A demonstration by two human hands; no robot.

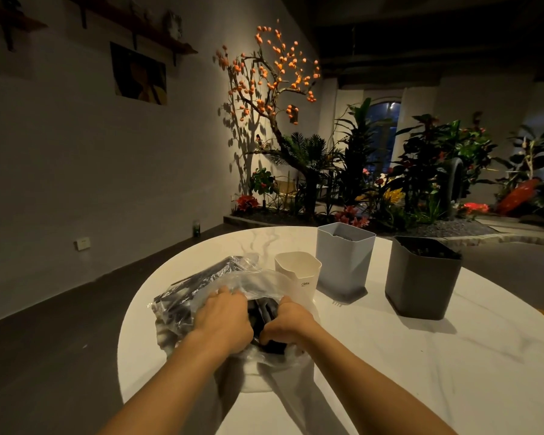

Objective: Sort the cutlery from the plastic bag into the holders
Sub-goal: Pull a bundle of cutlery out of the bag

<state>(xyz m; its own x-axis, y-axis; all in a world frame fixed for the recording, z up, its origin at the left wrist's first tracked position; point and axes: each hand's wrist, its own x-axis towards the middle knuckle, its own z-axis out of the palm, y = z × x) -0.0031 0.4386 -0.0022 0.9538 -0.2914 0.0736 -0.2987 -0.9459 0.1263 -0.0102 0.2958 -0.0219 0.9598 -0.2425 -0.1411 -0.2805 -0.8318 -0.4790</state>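
1. The plastic bag (201, 290) lies on the near left part of the round white worktop (453, 356), its mouth turned toward the person, with dark cutlery (266, 312) showing through the film and in the opening.
2. The left hand (222, 321) rests over the bag's left lip, fingers curled onto the plastic; it appears to be gripping the film to hold the mouth wide.
3. The right hand (291, 324) is at the right of the opening, fingers bent down among the dark pieces. Whether it grasps a piece or only the bag's edge cannot be told.
4. Three holders stand beyond the bag: a white holder (299, 271) just behind it, a blue-grey holder (343, 262) further back, and a dark grey holder (421, 277) well apart to the right.
5. The step in hand is likely opening the bag and drawing out pieces. It would go best with the left hand pinning the film flat while the right lifts one kind at a time by the handles, so nothing snags or tears the plastic.
6. Hard to make out: dim light and dark pieces hide which are forks, knives or spoons. Dark contents show faintly in the two larger holders; the white one's inside is unseen.
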